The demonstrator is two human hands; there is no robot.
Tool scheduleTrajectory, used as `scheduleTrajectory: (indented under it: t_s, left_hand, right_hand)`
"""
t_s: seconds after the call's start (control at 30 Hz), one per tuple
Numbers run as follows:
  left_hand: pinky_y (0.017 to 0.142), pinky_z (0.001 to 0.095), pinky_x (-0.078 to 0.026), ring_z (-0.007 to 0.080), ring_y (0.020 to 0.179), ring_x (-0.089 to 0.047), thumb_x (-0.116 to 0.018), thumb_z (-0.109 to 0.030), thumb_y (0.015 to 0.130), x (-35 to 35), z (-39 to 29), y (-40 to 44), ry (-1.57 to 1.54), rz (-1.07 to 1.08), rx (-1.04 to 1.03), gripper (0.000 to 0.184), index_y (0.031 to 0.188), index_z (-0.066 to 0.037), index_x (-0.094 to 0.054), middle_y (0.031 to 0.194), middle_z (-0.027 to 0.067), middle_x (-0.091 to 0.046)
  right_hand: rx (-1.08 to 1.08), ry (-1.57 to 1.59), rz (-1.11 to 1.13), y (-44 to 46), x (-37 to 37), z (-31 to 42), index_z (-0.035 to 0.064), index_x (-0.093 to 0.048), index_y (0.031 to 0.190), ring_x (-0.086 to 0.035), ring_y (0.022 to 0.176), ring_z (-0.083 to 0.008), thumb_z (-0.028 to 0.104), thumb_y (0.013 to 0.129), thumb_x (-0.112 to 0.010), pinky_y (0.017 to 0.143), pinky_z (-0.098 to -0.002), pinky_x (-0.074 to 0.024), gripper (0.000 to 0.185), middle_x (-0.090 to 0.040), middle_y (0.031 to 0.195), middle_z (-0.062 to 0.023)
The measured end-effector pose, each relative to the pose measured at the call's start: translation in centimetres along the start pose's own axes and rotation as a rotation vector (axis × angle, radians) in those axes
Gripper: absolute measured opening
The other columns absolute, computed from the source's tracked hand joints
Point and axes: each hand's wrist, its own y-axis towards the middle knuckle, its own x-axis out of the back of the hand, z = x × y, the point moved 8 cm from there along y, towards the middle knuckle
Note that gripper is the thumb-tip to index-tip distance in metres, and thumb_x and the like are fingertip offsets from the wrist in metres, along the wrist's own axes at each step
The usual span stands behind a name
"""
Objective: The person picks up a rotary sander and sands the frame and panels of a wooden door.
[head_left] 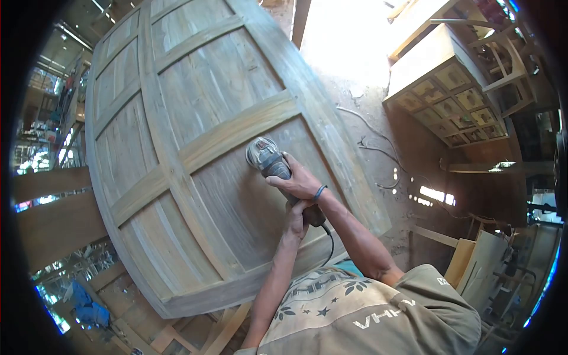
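An angle grinder with a dusty round head rests on a recessed panel of a large wooden panelled door. My right hand, with a dark band at the wrist, is wrapped round the grinder's front body, thumb across the top. Behind it, my left hand is closed round the rear of the tool. The two hands are close together. A black power cord trails from the grinder's back end towards my shirt. The disc's underside is hidden, and I cannot tell whether it is spinning.
Wooden frame rails stand proud around the recessed panels. Beyond the door's right edge, a cable lies on the dirt floor. A wooden cabinet with a gridded front and a chair stand farther right. Blue cloth lies at lower left.
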Motion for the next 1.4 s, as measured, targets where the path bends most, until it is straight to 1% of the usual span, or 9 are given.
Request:
scheduleTrajectory:
  t_s: [0.03,0.17,0.3,0.4,0.8,0.9,1.03,1.13,1.4]
  left_hand:
    - [0.095,0.0338,-0.052,0.0178,0.104,-0.065,-0.069,-0.020,0.088,-0.4,0.2,0.1,0.003,-0.010,0.022,0.039,0.123,-0.005,-0.061,0.113,0.0041,-0.066]
    - [0.095,0.0354,-0.053,0.0184,0.105,-0.067,-0.064,-0.030,0.093,-1.4,2.9,3.8,0.098,0.102,0.071,0.038,0.122,-0.005,-0.063,0.112,0.0029,-0.069]
    - [0.093,0.0362,-0.054,0.0204,0.106,-0.067,-0.063,-0.033,0.093,-4.7,2.6,4.6,0.174,0.154,0.072,0.043,0.125,-0.004,-0.064,0.111,0.0051,-0.071]
    - [0.071,0.0320,-0.055,0.0169,0.080,-0.068,-0.062,-0.029,0.094,-4.4,2.7,4.3,0.110,0.248,0.168,0.027,0.107,-0.006,-0.068,0.089,0.0035,-0.070]
    - [0.071,0.0310,-0.054,0.0146,0.080,-0.066,-0.059,-0.027,0.096,-0.9,6.1,-1.6,0.092,0.292,0.407,0.026,0.106,-0.005,-0.069,0.090,0.0019,-0.070]
    - [0.071,0.0307,-0.054,0.0142,0.080,-0.067,-0.060,-0.026,0.095,-0.4,4.0,-2.6,0.183,0.039,0.267,0.027,0.107,-0.003,-0.069,0.090,0.0026,-0.070]
    - [0.076,0.0333,-0.056,0.0172,0.084,-0.069,-0.064,-0.024,0.091,0.7,0.9,1.5,0.189,0.281,0.303,0.029,0.110,-0.002,-0.068,0.094,0.0058,-0.071]
    - [0.077,0.0335,-0.057,0.0180,0.084,-0.069,-0.065,-0.026,0.090,-1.3,-1.3,1.6,0.274,0.212,0.301,0.031,0.110,-0.002,-0.068,0.094,0.0060,-0.071]
    - [0.079,0.0341,-0.057,0.0210,0.087,-0.070,-0.067,-0.019,0.084,1.2,5.3,-4.5,0.395,0.192,0.467,0.032,0.108,0.002,-0.068,0.096,0.0101,-0.071]
  right_hand:
    - [-0.075,-0.002,0.006,0.0,1.0,-0.3,-0.0025,-0.044,0.145,-0.068,0.111,-0.0337,0.047,0.078,-0.079,0.097,-0.0430,-0.0520,0.090,-0.068,0.118,-0.0274]
    - [0.159,0.310,-0.076,1.8,3.2,-3.6,0.0060,-0.053,0.140,-0.065,0.111,-0.0252,0.044,0.081,-0.080,0.100,-0.0385,-0.0506,0.075,-0.068,0.121,-0.0158]
    - [-0.073,0.115,-0.001,-0.4,7.0,-0.9,0.0041,-0.048,0.145,-0.062,0.118,-0.0301,0.052,0.082,-0.077,0.102,-0.0392,-0.0473,0.083,-0.064,0.127,-0.0190]
    - [-0.176,0.099,-0.095,-0.5,7.1,-2.9,0.0048,-0.048,0.145,-0.063,0.116,-0.0309,0.053,0.082,-0.076,0.101,-0.0402,-0.0479,0.083,-0.065,0.125,-0.0201]
    - [-0.208,0.239,-0.134,-6.0,4.1,-2.6,0.0028,-0.044,0.146,-0.061,0.122,-0.0321,0.048,0.083,-0.077,0.103,-0.0409,-0.0472,0.084,-0.062,0.131,-0.0217]
    - [-0.128,0.242,-0.113,-5.5,3.1,-1.9,0.0035,-0.044,0.146,-0.060,0.124,-0.0359,0.050,0.082,-0.077,0.103,-0.0427,-0.0474,0.085,-0.062,0.133,-0.0241]
    - [-0.190,0.233,-0.169,-1.6,2.6,-2.3,0.0027,-0.044,0.145,-0.062,0.122,-0.0366,0.048,0.081,-0.078,0.102,-0.0431,-0.0482,0.086,-0.063,0.131,-0.0249]
    - [-0.202,0.281,-0.265,-1.2,4.4,-1.4,0.0011,-0.043,0.145,-0.062,0.121,-0.0384,0.048,0.081,-0.078,0.102,-0.0440,-0.0483,0.087,-0.063,0.130,-0.0264]
    - [-0.271,0.290,-0.387,-10.2,3.8,-5.0,-0.0001,-0.043,0.144,-0.062,0.121,-0.0369,0.047,0.082,-0.078,0.101,-0.0420,-0.0481,0.085,-0.063,0.129,-0.0269]
